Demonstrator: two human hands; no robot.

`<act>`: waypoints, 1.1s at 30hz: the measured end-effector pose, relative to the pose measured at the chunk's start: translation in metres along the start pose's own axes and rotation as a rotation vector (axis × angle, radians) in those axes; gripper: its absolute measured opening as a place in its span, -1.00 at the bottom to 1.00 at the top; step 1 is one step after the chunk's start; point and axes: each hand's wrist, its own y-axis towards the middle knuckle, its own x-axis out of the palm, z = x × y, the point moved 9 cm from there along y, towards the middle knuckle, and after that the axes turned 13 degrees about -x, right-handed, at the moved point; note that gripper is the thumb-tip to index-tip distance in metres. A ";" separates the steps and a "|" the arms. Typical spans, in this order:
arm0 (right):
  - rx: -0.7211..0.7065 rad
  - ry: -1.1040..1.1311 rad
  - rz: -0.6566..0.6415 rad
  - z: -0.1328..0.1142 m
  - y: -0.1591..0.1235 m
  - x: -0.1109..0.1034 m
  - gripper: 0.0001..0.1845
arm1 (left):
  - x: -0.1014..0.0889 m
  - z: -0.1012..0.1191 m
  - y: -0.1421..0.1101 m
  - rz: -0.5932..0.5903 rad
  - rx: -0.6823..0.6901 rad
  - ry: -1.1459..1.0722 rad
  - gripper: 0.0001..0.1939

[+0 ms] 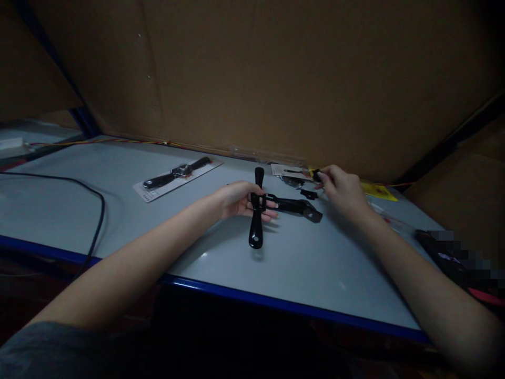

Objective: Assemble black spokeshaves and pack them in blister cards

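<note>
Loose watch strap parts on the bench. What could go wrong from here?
The black watch strap is held near its middle by the left hand, so it might knock the strap piece beside it. The right hand pinches a small black part, which could slip. Nearby small black pieces could get knocked, and the dim light would make them hard to find.

Black watch strap (255,237) on pale grey bench (118,210), blue-edged

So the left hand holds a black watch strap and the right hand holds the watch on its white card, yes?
No: the head view shows the watch on its white card lying on the table, not in the right hand. The strap part is right.
</note>
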 end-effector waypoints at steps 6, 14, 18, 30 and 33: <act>0.161 0.316 -0.013 0.004 0.001 -0.005 -0.71 | -0.002 0.002 -0.001 0.022 0.010 -0.003 -0.62; 0.099 0.016 -0.642 -0.018 -0.018 0.008 -0.71 | 0.001 0.002 -0.005 0.035 0.008 -0.025 -0.58; 0.093 -0.077 -0.762 -0.019 -0.026 0.024 -0.53 | 0.002 0.002 -0.005 0.021 0.005 -0.027 -0.56; 0.129 0.057 -0.826 -0.013 -0.033 0.021 -0.59 | 0.002 -0.001 -0.005 0.015 -0.028 0.026 -0.59; 0.136 0.225 -0.723 -0.022 -0.026 0.011 -0.66 | 0.006 -0.002 -0.004 -0.040 -0.033 0.028 -0.59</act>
